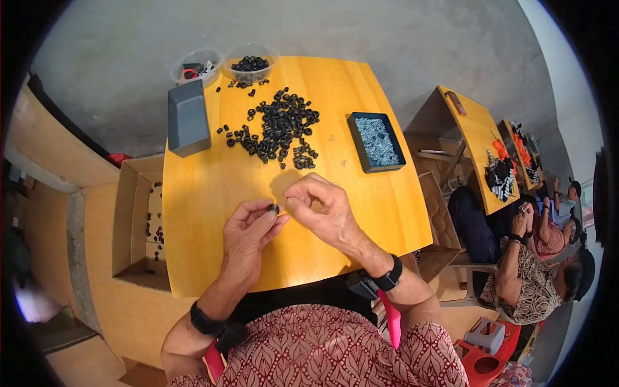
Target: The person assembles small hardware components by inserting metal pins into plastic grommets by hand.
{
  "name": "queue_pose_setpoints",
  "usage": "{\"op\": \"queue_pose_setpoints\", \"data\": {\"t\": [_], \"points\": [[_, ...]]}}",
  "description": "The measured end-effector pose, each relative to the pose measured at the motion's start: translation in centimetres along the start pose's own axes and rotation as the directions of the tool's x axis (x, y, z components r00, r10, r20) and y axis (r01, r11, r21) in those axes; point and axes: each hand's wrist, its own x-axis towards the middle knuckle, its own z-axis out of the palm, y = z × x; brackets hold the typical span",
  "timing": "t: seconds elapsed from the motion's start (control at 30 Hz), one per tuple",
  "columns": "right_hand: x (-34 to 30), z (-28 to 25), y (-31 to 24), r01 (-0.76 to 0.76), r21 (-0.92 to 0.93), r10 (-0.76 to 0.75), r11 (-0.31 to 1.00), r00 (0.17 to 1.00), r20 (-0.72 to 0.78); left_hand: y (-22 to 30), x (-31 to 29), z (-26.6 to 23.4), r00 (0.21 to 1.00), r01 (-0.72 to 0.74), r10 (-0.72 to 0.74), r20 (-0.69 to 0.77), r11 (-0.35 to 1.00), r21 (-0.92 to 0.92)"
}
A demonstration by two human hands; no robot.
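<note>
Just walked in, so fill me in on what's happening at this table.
A person sits at a yellow table, pinching a small black part in the left hand. The right hand is close by, fingertips drawn together; whether they hold anything is too small to tell. Beyond the hands lies a loose pile of black parts, with a dark tray of small bluish-grey pieces to its right.

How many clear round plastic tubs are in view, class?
2: the right tub, with black pieces, at the far left corner of the table; the left tub beside it, behind the grey bin.
</note>
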Motion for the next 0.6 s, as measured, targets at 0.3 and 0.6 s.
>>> {"op": "queue_pose_setpoints", "data": {"t": [0.3,0.6], "points": [[-1.7,-0.9,-0.9,0.157,-0.110,-0.183,0.981,0.939,-0.290,-0.8,0.8,3.5,0.978,-0.081,0.099,0.185,0.992,-0.099],[-1.6,1.4,0.4,0.291,0.020,-0.255,0.957,0.868,-0.426,-0.7,1.3,2.4,0.971,-0.194,0.208,0.116,0.973,-0.122]]}}
